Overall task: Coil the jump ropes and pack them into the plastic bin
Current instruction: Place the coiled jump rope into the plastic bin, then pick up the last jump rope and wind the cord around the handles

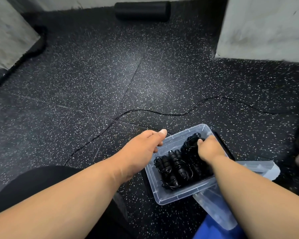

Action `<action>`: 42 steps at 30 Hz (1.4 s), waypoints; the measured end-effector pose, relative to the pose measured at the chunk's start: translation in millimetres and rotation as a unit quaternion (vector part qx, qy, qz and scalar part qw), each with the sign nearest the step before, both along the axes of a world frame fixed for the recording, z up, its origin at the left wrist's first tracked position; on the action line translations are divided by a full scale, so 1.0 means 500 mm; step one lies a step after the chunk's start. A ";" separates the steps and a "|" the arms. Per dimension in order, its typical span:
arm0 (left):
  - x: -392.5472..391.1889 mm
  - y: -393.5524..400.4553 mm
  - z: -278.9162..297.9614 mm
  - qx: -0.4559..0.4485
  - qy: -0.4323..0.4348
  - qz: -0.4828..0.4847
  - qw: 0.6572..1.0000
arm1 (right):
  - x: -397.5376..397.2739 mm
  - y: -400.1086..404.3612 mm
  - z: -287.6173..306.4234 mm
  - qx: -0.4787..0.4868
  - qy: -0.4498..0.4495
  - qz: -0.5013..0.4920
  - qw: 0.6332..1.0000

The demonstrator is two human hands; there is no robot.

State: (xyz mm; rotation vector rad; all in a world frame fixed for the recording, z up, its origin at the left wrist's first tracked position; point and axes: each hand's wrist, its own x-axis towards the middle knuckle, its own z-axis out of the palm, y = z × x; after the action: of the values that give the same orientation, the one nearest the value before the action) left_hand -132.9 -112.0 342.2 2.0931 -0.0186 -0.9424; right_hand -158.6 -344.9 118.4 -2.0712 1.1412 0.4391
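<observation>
A clear plastic bin (pixel 183 195) sits on the speckled black floor at lower right. Inside it lie several coiled black jump ropes (pixel 176 168) with foam handles. My right hand (pixel 210 148) is inside the bin, closed on a coiled black jump rope (pixel 191 141) at the far end. My left hand (pixel 145 144) grips the bin's left far rim, thumb over the edge. One uncoiled black jump rope (pixel 145 110) trails in a wavy line across the floor beyond the bin.
The bin's clear lid (pixel 259 168) lies just right of the bin, and another clear piece (pixel 216 211) lies below it. A black foam roller (pixel 142 11) rests by the far wall. Grey walls (pixel 266 26) stand right and left. My dark-clad knee (pixel 33 185) is lower left.
</observation>
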 end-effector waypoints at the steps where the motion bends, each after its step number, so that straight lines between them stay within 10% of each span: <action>1: 0.001 -0.003 -0.001 0.000 0.001 0.001 1.000 | 0.003 0.005 -0.005 -0.003 0.010 0.006 1.000; 18: 0.000 0.016 -0.005 0.005 0.018 0.003 1.000 | 0.007 0.010 -0.115 0.214 0.048 -0.131 0.967; 32: -0.003 0.017 0.024 0.013 -0.003 0.000 1.000 | -0.011 0.038 0.000 -0.029 -0.003 0.056 0.998; 42: -0.008 0.047 0.040 0.007 -0.004 0.011 1.000 | 0.003 0.024 -0.104 -0.062 0.157 0.380 0.910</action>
State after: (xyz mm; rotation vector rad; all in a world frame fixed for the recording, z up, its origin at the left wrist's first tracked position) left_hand -137.0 -88.4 362.4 2.1071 0.0067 -0.9228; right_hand -157.0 -333.1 66.4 -2.5793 0.4755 1.1265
